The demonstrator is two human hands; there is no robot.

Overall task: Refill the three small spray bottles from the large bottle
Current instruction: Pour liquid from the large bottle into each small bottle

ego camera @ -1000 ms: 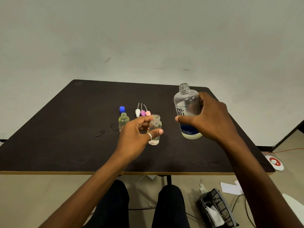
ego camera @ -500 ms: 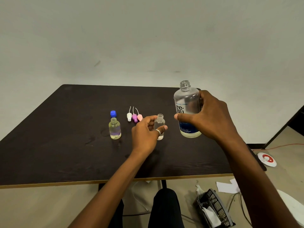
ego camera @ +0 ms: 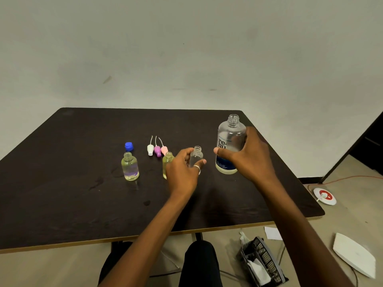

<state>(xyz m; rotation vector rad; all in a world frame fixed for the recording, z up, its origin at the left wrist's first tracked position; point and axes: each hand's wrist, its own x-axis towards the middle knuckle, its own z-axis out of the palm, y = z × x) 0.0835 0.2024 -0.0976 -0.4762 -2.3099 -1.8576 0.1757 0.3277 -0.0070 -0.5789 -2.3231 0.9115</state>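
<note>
My right hand [ego camera: 249, 160] grips the large clear bottle [ego camera: 230, 139], uncapped and upright on the dark table [ego camera: 62, 183], with a little liquid at its bottom. A small clear bottle [ego camera: 196, 157], uncapped, stands just left of it with my left hand [ego camera: 182, 172] closed around it. Behind that hand a second small bottle [ego camera: 167, 160] with yellowish liquid is partly hidden. A third small bottle [ego camera: 130, 167], nearly full, stands apart at the left. Three spray heads, white [ego camera: 150, 149], purple [ego camera: 157, 151] and pink [ego camera: 164, 150], lie behind the bottles.
A blue cap [ego camera: 129, 146] sits behind the left bottle. Wet spots mark the table in front of the bottles. On the floor at the right are a wire basket [ego camera: 263, 264], a white panel [ego camera: 354, 255] and a round red-and-white object [ego camera: 324, 196].
The view has shifted, so a second yellowish small bottle now shows behind my left hand. Both hands keep their grips, and the small clear bottle now stands on the table.
</note>
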